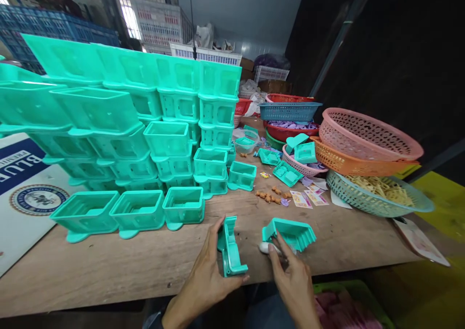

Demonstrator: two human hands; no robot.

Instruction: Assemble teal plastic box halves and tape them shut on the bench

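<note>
My left hand is closed around a teal plastic piece with a stepped inner side, held upright on edge near the table's front. To its right, my right hand has thumb and fingers closed on a small white rounded object, whose kind I cannot make out. The fingers of that hand also overlap the near wall of an open teal plastic box, which sits tilted behind them. Three similar teal boxes stand in a row to the left of my left hand.
Stacked teal boxes rise at the left behind a white printed carton. Brown bear figures and printed cards lie mid-table. At right are a pink basket, a pale-green basket with yellowish strands, and a phone-like slab.
</note>
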